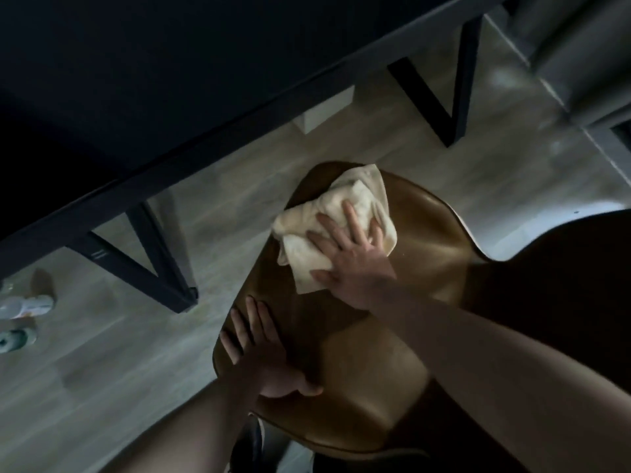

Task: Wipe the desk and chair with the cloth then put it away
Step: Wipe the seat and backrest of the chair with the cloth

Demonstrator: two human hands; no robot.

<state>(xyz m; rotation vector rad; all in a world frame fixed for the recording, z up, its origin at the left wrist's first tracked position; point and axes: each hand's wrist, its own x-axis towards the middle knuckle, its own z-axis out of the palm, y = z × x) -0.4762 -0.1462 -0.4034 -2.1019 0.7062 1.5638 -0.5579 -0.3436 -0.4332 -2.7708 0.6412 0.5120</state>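
A crumpled cream cloth (341,213) lies on the far part of the brown leather chair seat (368,370). My right hand (351,257) presses flat on the cloth with its fingers spread and straight. My left hand (259,356) rests flat on the seat's left edge, fingers straight, thumb out to the right. The dark desk (136,97) fills the upper left, its edge running diagonally above the chair.
Black angled desk legs (153,274) stand on the pale wood floor (102,387) left of the chair; another pair (450,107) stands at the upper right. Bottles (24,307) lie on the floor at the far left. A white box (324,109) sits under the desk.
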